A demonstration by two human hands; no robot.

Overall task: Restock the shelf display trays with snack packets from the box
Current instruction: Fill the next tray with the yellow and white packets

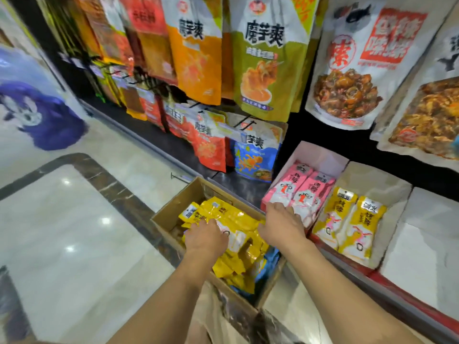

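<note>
A brown cardboard box (173, 207) stands on the floor, full of yellow snack packets (238, 219) with some blue ones underneath. My left hand (206, 238) reaches into the box and its fingers curl over the top yellow packets. My right hand (283, 224) lies at the front edge of the pink display tray (320, 155), its fingers on the pink packets (298, 192). To the right, a cream tray (387, 184) holds two rows of yellow packets (357, 224).
A white tray (427, 244) sits at the far right on the red-edged shelf (397, 286). Large snack bags (263, 58) hang on pegs above and to the left. The glossy tiled floor (62, 232) lies to the left of the box.
</note>
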